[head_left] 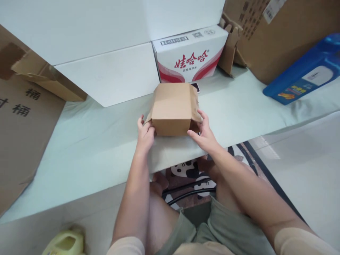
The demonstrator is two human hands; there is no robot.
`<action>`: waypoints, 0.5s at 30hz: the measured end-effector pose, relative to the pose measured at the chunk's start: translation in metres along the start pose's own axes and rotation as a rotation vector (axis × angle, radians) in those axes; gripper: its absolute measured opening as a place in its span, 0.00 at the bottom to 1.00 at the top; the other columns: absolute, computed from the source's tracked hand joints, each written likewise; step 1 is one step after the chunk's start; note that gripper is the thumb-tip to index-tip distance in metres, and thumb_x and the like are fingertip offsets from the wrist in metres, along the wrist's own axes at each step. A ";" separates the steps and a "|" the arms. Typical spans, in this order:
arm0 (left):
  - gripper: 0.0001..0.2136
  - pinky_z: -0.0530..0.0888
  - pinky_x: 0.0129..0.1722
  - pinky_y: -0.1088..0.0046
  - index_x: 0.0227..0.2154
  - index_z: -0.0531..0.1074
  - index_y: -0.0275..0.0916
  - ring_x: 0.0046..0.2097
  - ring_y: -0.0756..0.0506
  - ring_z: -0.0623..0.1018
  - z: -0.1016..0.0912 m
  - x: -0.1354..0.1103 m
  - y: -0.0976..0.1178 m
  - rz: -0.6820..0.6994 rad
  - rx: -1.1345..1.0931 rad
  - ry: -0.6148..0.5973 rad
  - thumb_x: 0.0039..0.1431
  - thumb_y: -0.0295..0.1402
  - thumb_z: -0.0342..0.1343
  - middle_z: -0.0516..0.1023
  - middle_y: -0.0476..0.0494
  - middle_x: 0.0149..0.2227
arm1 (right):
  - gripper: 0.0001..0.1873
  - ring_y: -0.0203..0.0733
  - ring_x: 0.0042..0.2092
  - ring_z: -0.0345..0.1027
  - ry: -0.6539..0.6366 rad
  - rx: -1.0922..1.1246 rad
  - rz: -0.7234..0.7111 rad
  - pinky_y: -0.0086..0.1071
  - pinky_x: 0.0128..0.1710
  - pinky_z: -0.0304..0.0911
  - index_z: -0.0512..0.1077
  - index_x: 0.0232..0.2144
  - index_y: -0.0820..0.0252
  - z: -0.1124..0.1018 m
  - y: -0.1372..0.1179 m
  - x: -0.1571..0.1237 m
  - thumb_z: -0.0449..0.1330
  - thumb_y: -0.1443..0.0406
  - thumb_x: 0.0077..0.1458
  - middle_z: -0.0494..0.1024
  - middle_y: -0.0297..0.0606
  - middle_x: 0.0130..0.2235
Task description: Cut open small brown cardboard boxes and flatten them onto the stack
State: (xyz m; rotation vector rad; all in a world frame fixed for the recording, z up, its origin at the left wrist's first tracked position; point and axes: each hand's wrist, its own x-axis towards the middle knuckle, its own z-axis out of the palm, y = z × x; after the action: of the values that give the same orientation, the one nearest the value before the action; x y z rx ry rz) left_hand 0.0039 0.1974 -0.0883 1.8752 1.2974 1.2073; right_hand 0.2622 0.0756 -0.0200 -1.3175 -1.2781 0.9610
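A small brown cardboard box [174,108] rests on the pale green table top [106,141], near its front edge. My left hand [145,132] presses against the box's left side flap with curled fingers. On the other side, my right hand [202,132] holds the right flap, thumb at the front corner. Both side flaps stand slightly out from the box. A dark phone [196,86] peeks out just behind the box.
Behind stand large white boxes [106,71] and a white carton with red print [190,55]. Brown cardboard [23,117] leans at left, a big brown carton [287,32] at back right, a blue package [305,74] beside it. A yellow jug [63,243] sits on the floor.
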 end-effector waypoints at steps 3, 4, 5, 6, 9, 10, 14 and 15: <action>0.05 0.55 0.74 0.43 0.28 0.75 0.38 0.73 0.30 0.59 0.001 -0.005 0.010 0.007 0.034 0.006 0.57 0.30 0.55 0.57 0.40 0.71 | 0.50 0.55 0.69 0.62 -0.032 -0.005 0.041 0.56 0.71 0.57 0.38 0.71 0.53 0.002 0.003 0.005 0.62 0.54 0.57 0.62 0.52 0.70; 0.05 0.55 0.75 0.44 0.27 0.74 0.38 0.73 0.30 0.58 0.001 -0.006 0.015 0.029 0.033 -0.024 0.56 0.29 0.55 0.56 0.40 0.72 | 0.51 0.55 0.69 0.62 -0.042 -0.004 0.046 0.56 0.71 0.58 0.38 0.71 0.54 0.003 0.005 0.007 0.62 0.54 0.56 0.61 0.53 0.70; 0.05 0.56 0.74 0.45 0.27 0.74 0.38 0.73 0.30 0.58 0.000 -0.007 0.019 0.048 0.028 -0.054 0.55 0.29 0.55 0.56 0.40 0.72 | 0.53 0.55 0.69 0.62 -0.052 0.004 0.050 0.55 0.71 0.58 0.36 0.71 0.54 0.005 0.006 0.010 0.62 0.53 0.55 0.61 0.53 0.70; 0.04 0.58 0.74 0.46 0.27 0.74 0.38 0.73 0.30 0.58 0.000 -0.007 0.023 0.065 0.019 -0.080 0.54 0.28 0.55 0.56 0.39 0.71 | 0.54 0.54 0.69 0.62 -0.061 0.018 0.052 0.54 0.70 0.59 0.35 0.71 0.55 0.006 0.007 0.012 0.62 0.53 0.55 0.61 0.54 0.70; 0.03 0.59 0.74 0.47 0.27 0.73 0.38 0.74 0.30 0.56 -0.002 -0.007 0.033 0.106 -0.006 -0.095 0.54 0.28 0.56 0.55 0.38 0.71 | 0.56 0.52 0.68 0.63 -0.082 0.059 0.057 0.51 0.70 0.61 0.31 0.71 0.56 0.012 0.008 0.017 0.62 0.52 0.54 0.61 0.54 0.70; 0.02 0.59 0.74 0.47 0.29 0.74 0.38 0.75 0.30 0.55 -0.002 -0.007 0.036 0.111 -0.011 -0.082 0.55 0.29 0.56 0.54 0.37 0.72 | 0.57 0.52 0.67 0.64 -0.080 0.067 0.058 0.50 0.70 0.61 0.31 0.71 0.56 0.014 0.008 0.017 0.62 0.52 0.53 0.61 0.55 0.70; 0.13 0.66 0.70 0.48 0.45 0.76 0.39 0.73 0.30 0.59 -0.004 -0.008 0.045 0.055 -0.141 -0.092 0.58 0.33 0.57 0.57 0.35 0.70 | 0.54 0.51 0.67 0.65 0.007 0.107 0.076 0.50 0.69 0.61 0.35 0.71 0.53 0.020 0.007 0.015 0.62 0.51 0.53 0.63 0.53 0.69; 0.17 0.68 0.69 0.48 0.51 0.75 0.41 0.71 0.30 0.63 -0.005 -0.008 0.048 0.028 -0.214 -0.145 0.59 0.35 0.57 0.60 0.34 0.69 | 0.55 0.52 0.66 0.65 0.038 0.137 0.085 0.51 0.69 0.60 0.35 0.71 0.52 0.021 0.006 0.015 0.63 0.51 0.53 0.65 0.53 0.68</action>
State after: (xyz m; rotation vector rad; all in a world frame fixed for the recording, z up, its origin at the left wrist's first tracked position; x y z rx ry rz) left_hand 0.0187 0.1714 -0.0494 1.7946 1.0260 1.1519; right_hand 0.2444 0.0935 -0.0281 -1.2858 -1.1147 1.0596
